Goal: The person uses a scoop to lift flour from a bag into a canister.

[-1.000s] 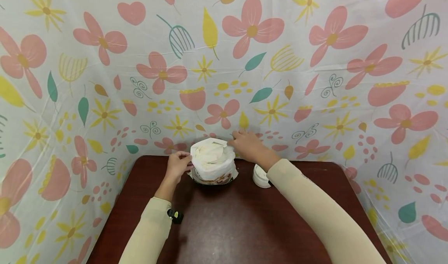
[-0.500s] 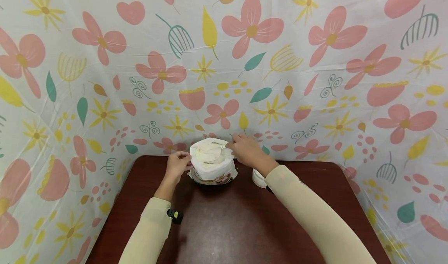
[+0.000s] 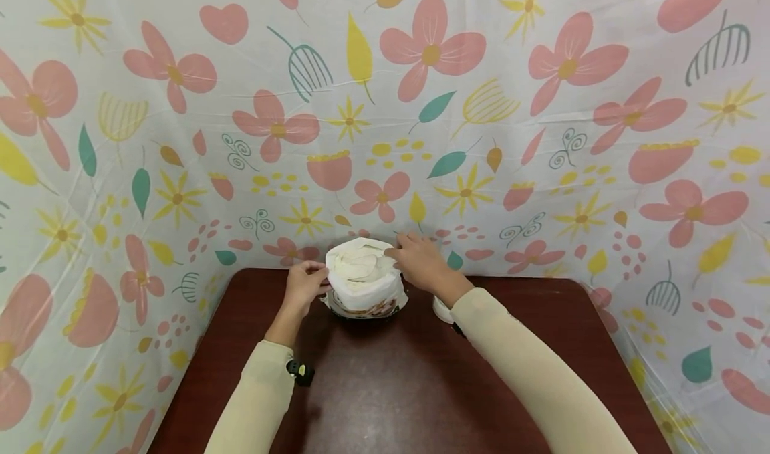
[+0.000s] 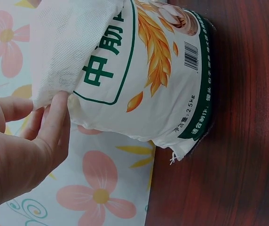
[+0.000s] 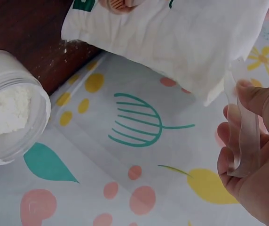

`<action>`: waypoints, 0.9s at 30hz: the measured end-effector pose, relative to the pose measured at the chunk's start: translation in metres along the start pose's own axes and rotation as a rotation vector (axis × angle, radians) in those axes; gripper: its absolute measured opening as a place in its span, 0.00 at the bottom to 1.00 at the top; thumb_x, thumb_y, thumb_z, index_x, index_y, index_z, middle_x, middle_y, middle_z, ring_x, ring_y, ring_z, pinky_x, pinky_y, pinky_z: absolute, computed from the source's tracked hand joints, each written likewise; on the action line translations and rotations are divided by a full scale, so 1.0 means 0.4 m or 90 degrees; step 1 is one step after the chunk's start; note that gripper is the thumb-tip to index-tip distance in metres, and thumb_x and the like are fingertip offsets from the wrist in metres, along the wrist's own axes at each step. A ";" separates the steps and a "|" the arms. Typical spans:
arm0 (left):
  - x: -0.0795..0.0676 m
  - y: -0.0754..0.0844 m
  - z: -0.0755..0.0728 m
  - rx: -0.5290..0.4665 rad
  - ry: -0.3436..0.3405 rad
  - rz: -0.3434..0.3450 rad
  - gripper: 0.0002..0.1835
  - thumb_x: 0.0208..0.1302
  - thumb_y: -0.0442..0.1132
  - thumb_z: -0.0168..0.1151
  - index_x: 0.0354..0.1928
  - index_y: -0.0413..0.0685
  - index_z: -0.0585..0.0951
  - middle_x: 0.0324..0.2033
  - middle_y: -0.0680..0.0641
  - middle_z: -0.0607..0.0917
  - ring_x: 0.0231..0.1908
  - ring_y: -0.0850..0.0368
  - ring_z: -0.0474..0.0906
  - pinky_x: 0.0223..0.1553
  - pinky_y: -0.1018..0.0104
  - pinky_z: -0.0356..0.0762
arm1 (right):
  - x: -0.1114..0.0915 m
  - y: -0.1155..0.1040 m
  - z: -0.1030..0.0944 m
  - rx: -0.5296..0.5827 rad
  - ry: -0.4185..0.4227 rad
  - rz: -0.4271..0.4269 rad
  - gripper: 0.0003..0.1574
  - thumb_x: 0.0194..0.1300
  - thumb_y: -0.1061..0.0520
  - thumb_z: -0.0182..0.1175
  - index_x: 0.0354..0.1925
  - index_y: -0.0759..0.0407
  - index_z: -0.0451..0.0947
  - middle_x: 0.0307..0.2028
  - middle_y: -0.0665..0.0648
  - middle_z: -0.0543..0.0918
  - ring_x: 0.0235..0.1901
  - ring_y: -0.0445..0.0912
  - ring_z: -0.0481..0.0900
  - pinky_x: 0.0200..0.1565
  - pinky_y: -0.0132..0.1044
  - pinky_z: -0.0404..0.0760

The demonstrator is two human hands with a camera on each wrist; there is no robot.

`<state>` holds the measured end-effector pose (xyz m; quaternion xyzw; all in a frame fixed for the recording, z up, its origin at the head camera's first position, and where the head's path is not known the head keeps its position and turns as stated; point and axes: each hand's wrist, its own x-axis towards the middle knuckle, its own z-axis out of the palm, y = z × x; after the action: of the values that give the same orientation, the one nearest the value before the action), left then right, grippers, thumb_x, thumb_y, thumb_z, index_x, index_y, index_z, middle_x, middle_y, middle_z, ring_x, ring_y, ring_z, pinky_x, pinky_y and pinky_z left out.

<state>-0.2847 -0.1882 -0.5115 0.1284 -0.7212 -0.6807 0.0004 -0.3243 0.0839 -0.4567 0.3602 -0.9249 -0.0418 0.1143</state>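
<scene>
A white flour bag stands upright at the table's back edge, its top folded outward around a wide mouth. In the left wrist view, its printed front shows wheat ears and 2.5 kg. My left hand pinches the folded rim at the bag's left side between thumb and fingers. At the right side of the mouth, my right hand grips a clear plastic handle, thumb on top and fingers curled under. The handle's far end goes behind the bag's rim and is hidden.
An open clear jar with white powder inside stands right of the bag, partly covered by the right sleeve in the head view. White powder specks lie by the bag's corner. A flowered cloth hangs behind the dark red table.
My right hand has moved a little left and down toward the bag's mouth, and its sleeve covers more of the jar. The left hand keeps its place on the rim.
</scene>
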 end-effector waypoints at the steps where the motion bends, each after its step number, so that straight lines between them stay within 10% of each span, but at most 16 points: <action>1: -0.001 0.000 -0.001 0.001 -0.001 0.001 0.15 0.75 0.33 0.59 0.56 0.28 0.79 0.42 0.37 0.81 0.36 0.54 0.84 0.53 0.49 0.89 | 0.001 -0.001 0.002 -0.002 0.001 0.000 0.21 0.70 0.53 0.68 0.60 0.45 0.84 0.44 0.55 0.77 0.39 0.50 0.73 0.35 0.41 0.79; 27: 0.000 -0.001 0.002 -0.007 0.005 0.010 0.13 0.74 0.31 0.59 0.55 0.28 0.80 0.39 0.39 0.82 0.35 0.52 0.84 0.47 0.54 0.91 | -0.041 0.037 -0.015 0.135 0.031 0.000 0.20 0.70 0.58 0.69 0.59 0.52 0.84 0.45 0.58 0.79 0.45 0.52 0.77 0.44 0.42 0.83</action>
<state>-0.2849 -0.1873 -0.5121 0.1255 -0.7184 -0.6842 0.0093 -0.3210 0.1060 -0.4517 0.3713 -0.9210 0.0650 0.0984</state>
